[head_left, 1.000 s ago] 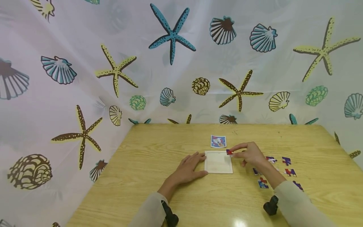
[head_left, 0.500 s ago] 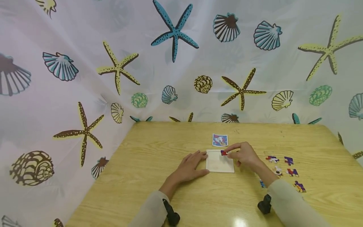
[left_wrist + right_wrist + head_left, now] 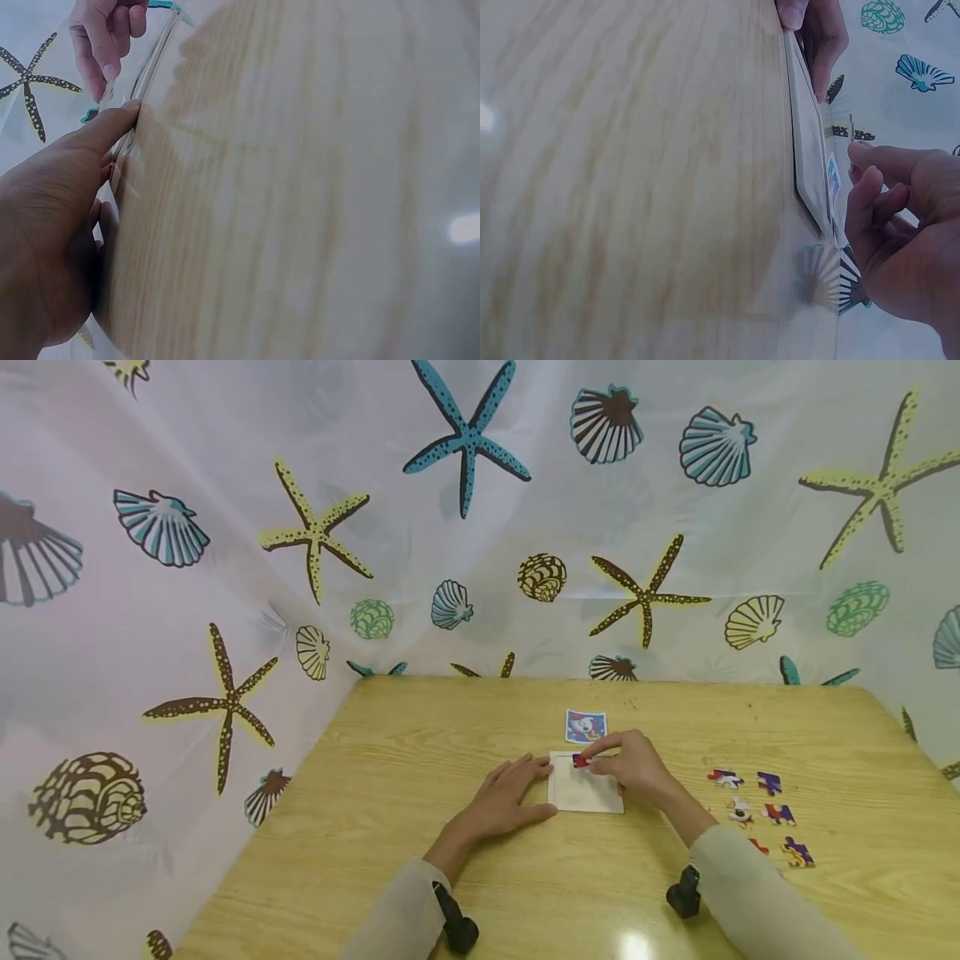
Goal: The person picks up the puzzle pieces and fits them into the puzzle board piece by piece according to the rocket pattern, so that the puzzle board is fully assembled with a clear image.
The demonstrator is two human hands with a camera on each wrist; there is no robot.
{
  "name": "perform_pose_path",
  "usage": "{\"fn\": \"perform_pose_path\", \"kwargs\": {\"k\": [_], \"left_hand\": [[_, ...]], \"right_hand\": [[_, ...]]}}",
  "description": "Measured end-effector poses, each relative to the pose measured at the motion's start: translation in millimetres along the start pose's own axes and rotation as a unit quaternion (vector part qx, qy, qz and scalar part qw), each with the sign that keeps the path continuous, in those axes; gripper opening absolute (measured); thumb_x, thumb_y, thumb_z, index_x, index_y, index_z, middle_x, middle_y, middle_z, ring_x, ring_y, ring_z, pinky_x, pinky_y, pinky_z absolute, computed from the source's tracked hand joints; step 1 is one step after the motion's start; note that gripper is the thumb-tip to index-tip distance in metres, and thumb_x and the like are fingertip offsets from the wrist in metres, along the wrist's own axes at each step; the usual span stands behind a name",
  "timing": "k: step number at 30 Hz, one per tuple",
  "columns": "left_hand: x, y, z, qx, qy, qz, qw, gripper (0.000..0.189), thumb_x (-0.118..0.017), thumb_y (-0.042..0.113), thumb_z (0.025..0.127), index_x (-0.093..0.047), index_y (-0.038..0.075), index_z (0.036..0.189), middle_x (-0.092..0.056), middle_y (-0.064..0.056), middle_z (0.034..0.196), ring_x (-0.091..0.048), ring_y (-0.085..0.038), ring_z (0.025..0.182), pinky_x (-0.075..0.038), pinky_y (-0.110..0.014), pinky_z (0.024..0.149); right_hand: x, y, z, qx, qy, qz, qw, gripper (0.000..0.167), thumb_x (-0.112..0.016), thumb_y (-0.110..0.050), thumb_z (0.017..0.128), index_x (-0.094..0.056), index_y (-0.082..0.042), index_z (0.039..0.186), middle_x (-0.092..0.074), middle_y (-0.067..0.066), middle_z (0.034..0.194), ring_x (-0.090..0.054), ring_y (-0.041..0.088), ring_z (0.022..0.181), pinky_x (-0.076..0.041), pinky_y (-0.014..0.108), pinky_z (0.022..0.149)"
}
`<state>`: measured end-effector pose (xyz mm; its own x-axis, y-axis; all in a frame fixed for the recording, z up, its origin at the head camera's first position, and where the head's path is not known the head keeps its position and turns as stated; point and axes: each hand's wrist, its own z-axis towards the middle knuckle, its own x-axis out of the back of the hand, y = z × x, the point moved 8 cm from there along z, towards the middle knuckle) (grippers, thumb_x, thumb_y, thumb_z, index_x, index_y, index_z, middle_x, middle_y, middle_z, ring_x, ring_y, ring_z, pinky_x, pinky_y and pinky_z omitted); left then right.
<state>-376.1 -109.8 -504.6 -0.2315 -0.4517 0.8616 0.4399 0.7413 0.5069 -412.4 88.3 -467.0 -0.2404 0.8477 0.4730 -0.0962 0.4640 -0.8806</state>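
Two hands: right hand (image 3: 633, 766) pinching one piece (image 3: 579, 761), shifted leftward along the far side of the tray (image 3: 588, 797), seemingly unseated; left hand (image 3: 501, 802), spread, touching the tray's left edge. Beyond: card (image 3: 586, 727); rightward, loose pieces (image 3: 768, 783).

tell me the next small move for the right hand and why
Probably lower the piece into the tray's far left part: the right hand pinches it above there, the right wrist view shows a gap beneath it, and the left hand touches the tray's left edge, which should help steady it.
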Motion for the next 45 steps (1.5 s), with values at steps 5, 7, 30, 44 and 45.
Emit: {"fn": "perform_pose_path", "kwargs": {"k": [5,7,30,44,45], "left_hand": [[-0.8,-1.8,2.4,-0.007,0.006,-0.008,0.9999,0.071,-0.062,0.055,0.100,-0.044,0.019,0.159,-0.032,0.006,0.169,-0.015,-0.018,0.160,-0.009,-0.049,0.128],[-2.6,-3.5,2.9,-0.008,0.007,-0.010,0.9999,0.072,-0.062,0.056,0.100,-0.044,0.019,0.159,-0.032,0.007,0.169,-0.014,-0.018,0.160,-0.009,-0.050,0.128],[3.4,3.2,-1.2,-0.023,0.021,-0.017,0.9994,0.068,-0.066,0.049,0.100,-0.048,0.015,0.156,-0.037,0.001,0.167,-0.020,-0.024,0.159,-0.012,-0.053,0.127],[3.5,1.9,-1.9,-0.004,0.007,-0.013,0.9999,0.069,-0.064,0.052,0.099,-0.046,0.019,0.157,-0.034,0.007,0.168,-0.016,-0.016,0.160,-0.010,-0.047,0.128],[4.0,2.3,-2.0,-0.005,0.007,-0.013,0.9999,0.069,-0.065,0.052,0.099,-0.046,0.019,0.157,-0.034,0.007,0.168,-0.016,-0.015,0.160,-0.010,-0.047,0.128]], "right_hand": [[-7.0,-0.6,5.6,0.004,-0.001,-0.024,0.9997,0.015,-0.075,-0.001,0.092,-0.083,-0.006,0.103,-0.064,0.022,0.134,-0.036,0.009,0.037,-0.037,0.023,0.040],[-9.6,0.6,7.3,0.002,0.001,-0.040,0.9992,0.015,-0.076,-0.001,0.091,-0.083,-0.008,0.101,-0.065,0.021,0.133,-0.037,0.009,0.037,-0.036,0.022,0.039],[-25.6,-0.3,16.8,0.006,0.024,-0.066,0.9975,0.014,-0.076,0.002,0.090,-0.083,-0.008,0.097,-0.066,0.020,0.129,-0.041,0.010,0.038,-0.039,0.022,0.038],[-30.1,0.6,20.4,0.015,0.039,-0.061,0.9973,0.019,-0.075,0.005,0.086,-0.084,-0.009,0.095,-0.061,0.023,0.140,-0.056,0.016,0.053,-0.041,0.024,0.037],[-30.0,-0.2,19.8,0.017,0.040,-0.062,0.9971,0.019,-0.074,0.005,0.086,-0.084,-0.009,0.096,-0.059,0.025,0.143,-0.054,0.016,0.047,-0.041,0.024,0.037]]}}
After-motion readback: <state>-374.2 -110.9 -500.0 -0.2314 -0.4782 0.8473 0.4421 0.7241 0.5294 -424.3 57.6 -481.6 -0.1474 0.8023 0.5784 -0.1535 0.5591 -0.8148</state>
